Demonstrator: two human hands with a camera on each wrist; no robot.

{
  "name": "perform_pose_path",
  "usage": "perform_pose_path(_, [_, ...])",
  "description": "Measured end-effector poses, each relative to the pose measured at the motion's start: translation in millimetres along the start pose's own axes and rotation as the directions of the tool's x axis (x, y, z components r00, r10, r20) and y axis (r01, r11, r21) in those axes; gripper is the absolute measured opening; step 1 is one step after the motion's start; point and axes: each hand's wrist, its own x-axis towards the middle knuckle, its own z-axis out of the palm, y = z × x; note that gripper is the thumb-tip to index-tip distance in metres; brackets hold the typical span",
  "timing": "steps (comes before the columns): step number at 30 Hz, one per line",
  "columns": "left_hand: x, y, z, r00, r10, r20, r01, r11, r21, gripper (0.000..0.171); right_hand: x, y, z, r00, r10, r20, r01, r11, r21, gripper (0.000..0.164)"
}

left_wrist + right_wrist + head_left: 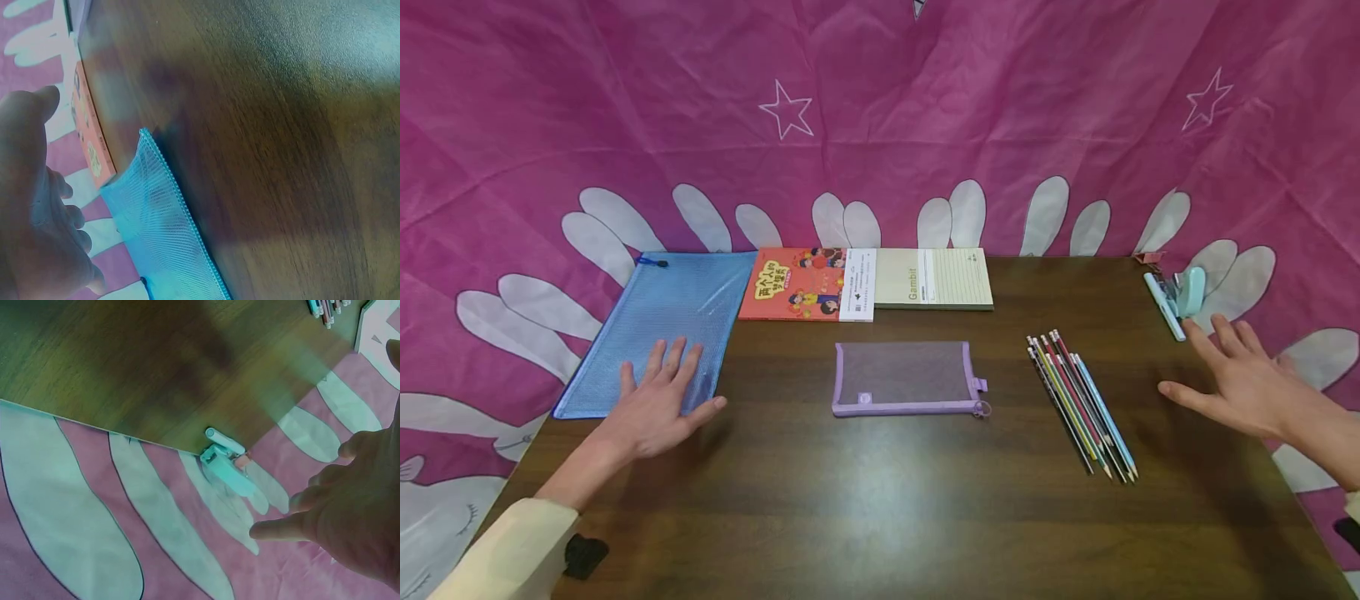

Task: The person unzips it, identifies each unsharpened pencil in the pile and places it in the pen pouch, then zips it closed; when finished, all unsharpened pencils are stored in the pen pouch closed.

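Wood grain runs right across the worktop (775, 508), glossy, catching a bright sheen! Behind it, creased cloth makes up the backdrop (880, 67). Now 2 lots of mesh: the blue pouch (651, 304), ribbed and plasticky, and the purple pouch (902, 371), sheer with a smooth-looking border. Paper next: a smooth-covered red book (801, 283), a matt notepad (958, 279). Smooth painted pencils (1101, 408) here, smooth plastic on the mint-green gadget (1191, 292)!
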Motion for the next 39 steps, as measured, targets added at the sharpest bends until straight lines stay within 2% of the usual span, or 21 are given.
perform_pose_path(6, [2.5,7.1,0.2,1.000,0.016,-0.014,-0.016,1.000,-0.009,0.096,3,-6,0,0.999,-0.048,0.009,0.047,0.998,0.028,0.103])
perform_pose_path(8, [4.4,14.2,0.2,0.998,0.037,-0.044,-0.038,0.999,-0.013,0.086,6,-13,0,0.995,-0.096,-0.030,0.098,0.994,0.056,0.095])
perform_pose_path(10, [7.8,24.5,2.4,0.995,0.057,-0.080,-0.062,0.997,-0.053,0.070,9,-25,1,0.985,-0.145,-0.091,0.154,0.983,0.099,0.079])
perform_pose_path(13, [17.5,46.2,9.8,0.993,0.066,-0.100,-0.081,0.984,-0.161,0.049,18,-53,8,0.974,-0.176,-0.143,0.204,0.956,0.212,0.051])
perform_pose_path(16, [34.5,72.1,21.6,0.995,0.058,-0.079,-0.078,0.957,-0.280,0.042,31,-89,16,0.983,-0.161,-0.087,0.183,0.888,0.421,0.039])
perform_pose_path(18, [47.8,89.0,29.9,0.998,0.043,-0.050,-0.057,0.941,-0.333,0.044,42,-113,23,0.988,-0.157,-0.009,0.137,0.833,0.536,0.039])
perform_pose_path(21, [65.9,110.0,39.9,1.000,0.015,-0.009,-0.017,0.924,-0.381,0.048,61,-144,32,0.980,-0.188,0.064,0.103,0.756,0.647,0.044])
perform_pose_path(24, [78.4,124.2,45.7,1.000,-0.016,0.016,0.021,0.914,-0.406,0.053,80,-165,39,0.969,-0.238,0.066,0.140,0.749,0.648,0.050])
perform_pose_path(26, [83.9,129.7,47.7,1.000,-0.020,0.017,0.025,0.913,-0.408,0.056,90,-176,42,0.963,-0.262,0.058,0.170,0.762,0.626,0.053])
perform_pose_path(28, [89.4,133.8,49.3,1.000,-0.020,0.021,0.027,0.908,-0.417,0.057,99,-183,44,0.964,-0.260,0.051,0.181,0.786,0.592,0.057])
perform_pose_path(33, [95.6,139.6,52.8,0.999,-0.012,0.047,0.032,0.896,-0.443,0.058,111,-195,48,0.970,-0.237,0.059,0.160,0.801,0.577,0.061])
perform_pose_path(39, [91.9,141.3,58.4,0.999,-0.010,0.045,0.029,0.892,-0.451,0.057,115,-209,55,0.962,-0.234,0.142,0.075,0.724,0.686,0.064])
